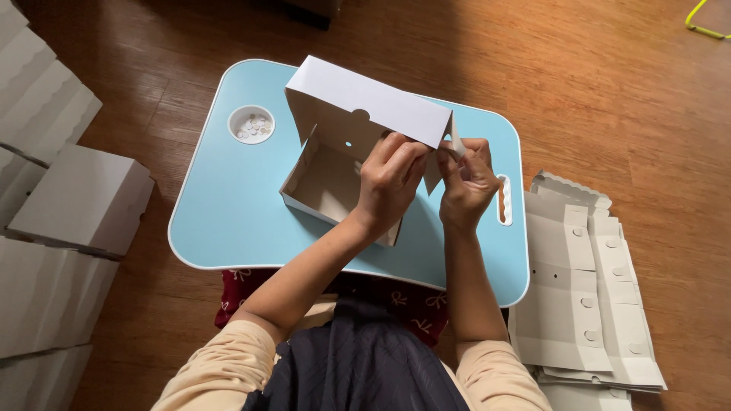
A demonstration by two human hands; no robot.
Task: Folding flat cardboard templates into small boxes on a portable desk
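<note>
While the half-folded white cardboard box (pixel 346 144) sits on the light-blue worktop (pixel 228 205), both hands work its right side: the left hand (pixel 388 183) pinches the side wall, the right hand (pixel 466 186) pinches a small flap (pixel 454 146). Judging by this, the side is being closed; tucking the flap calls for careful alignment.

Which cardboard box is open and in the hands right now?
The half-folded box on the blue lap table; the finished boxes lie closed on the floor, left.
</note>
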